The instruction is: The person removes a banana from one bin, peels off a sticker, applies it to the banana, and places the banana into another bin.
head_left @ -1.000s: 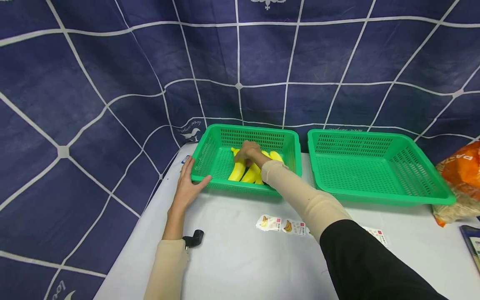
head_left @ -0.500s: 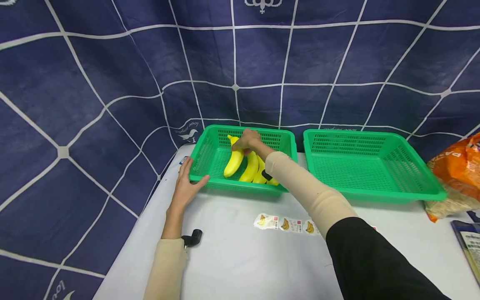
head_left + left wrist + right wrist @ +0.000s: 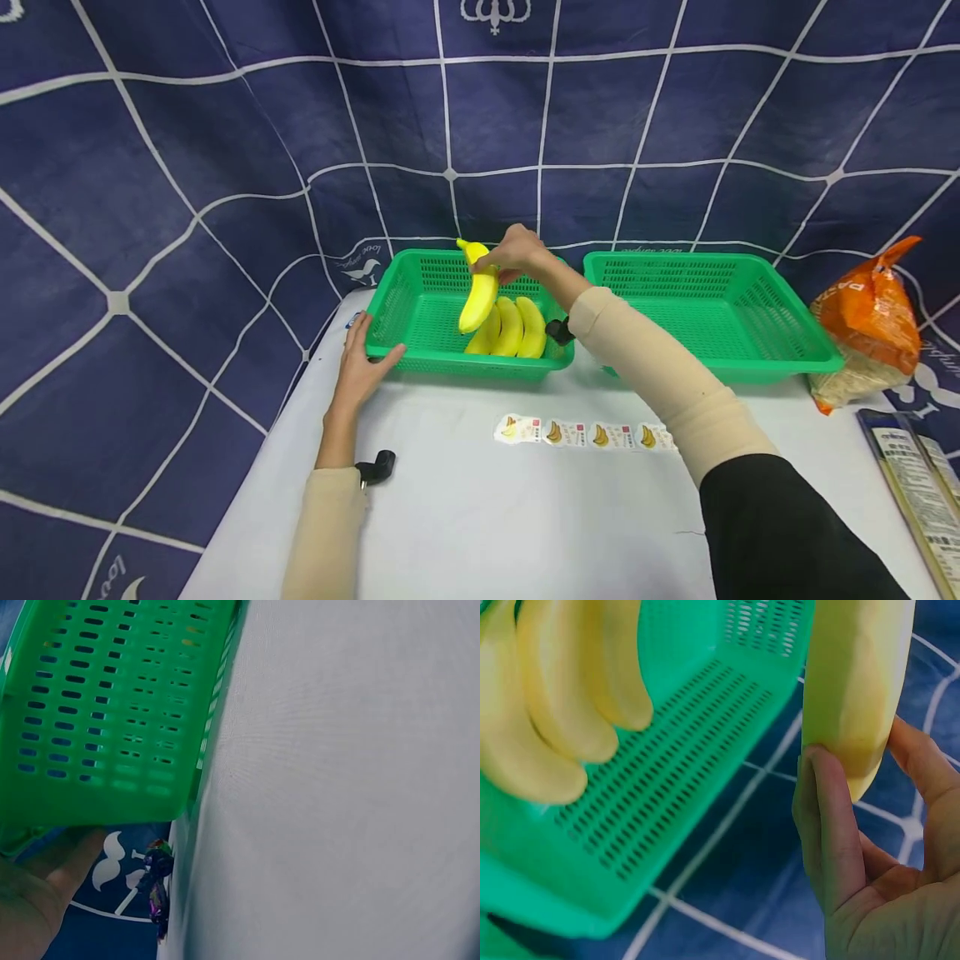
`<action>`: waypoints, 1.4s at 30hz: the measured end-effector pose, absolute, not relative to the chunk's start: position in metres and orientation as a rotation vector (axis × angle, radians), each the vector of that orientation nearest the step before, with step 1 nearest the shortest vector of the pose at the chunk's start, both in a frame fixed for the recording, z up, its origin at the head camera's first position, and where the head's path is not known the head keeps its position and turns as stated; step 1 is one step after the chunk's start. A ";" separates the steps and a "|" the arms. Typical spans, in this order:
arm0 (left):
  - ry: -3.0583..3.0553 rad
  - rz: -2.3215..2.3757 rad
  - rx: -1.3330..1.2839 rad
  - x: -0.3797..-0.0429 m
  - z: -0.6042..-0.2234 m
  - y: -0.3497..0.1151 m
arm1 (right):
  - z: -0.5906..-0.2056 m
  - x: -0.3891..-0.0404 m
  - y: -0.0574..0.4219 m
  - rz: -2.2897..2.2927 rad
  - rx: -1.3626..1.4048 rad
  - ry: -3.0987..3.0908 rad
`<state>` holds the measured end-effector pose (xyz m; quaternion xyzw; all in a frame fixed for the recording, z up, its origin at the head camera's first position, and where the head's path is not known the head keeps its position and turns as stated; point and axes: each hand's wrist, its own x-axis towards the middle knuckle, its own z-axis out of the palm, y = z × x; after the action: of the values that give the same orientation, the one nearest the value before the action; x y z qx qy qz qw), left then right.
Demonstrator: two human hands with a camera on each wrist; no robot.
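In the head view my right hand point(image 3: 517, 252) pinches a yellow banana point(image 3: 478, 300) between thumb and fingers. It is held up at a slant over the left green basket point(image 3: 431, 362), its stem end at the top. Thumb and fingers sit on either side of one end of the banana point(image 3: 859, 682) in the right wrist view. Below it, three more bananas point(image 3: 510, 329) lie side by side in the basket. My left hand point(image 3: 354, 373) rests at the basket's front left corner, fingers along the side and thumb extended at the front rim.
A second green basket point(image 3: 723, 364) stands to the right. A strip of banana stickers point(image 3: 585, 434) lies on the white table point(image 3: 525, 525). At the right are an orange bag point(image 3: 870, 317) and a printed packet point(image 3: 911, 483). A dark blue gridded cloth point(image 3: 495, 125) hangs behind.
My right hand has taken hold of the leftmost banana and lifted it up out of the basket. The left hand has stayed at the basket's corner, while the head view has shifted slightly right.
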<state>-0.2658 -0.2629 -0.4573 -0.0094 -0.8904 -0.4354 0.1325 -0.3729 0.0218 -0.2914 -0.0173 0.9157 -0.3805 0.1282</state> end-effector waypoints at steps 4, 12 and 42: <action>-2.587 -1.270 -0.013 -0.264 -0.459 -0.262 | -0.276 -0.354 0.044 -1.062 -0.026 2.687; -2.595 -1.275 -0.023 -0.265 -0.454 -0.259 | -0.258 -0.301 0.085 -1.083 -0.064 2.673; -2.605 -1.293 0.036 -0.266 -0.451 -0.255 | -0.375 -0.147 0.154 -1.048 0.002 2.582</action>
<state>-0.2659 -0.2552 -0.4510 0.0123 -0.8896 -0.4415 0.1164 -0.1471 0.1541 -0.3755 0.0008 0.9119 -0.3704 0.1767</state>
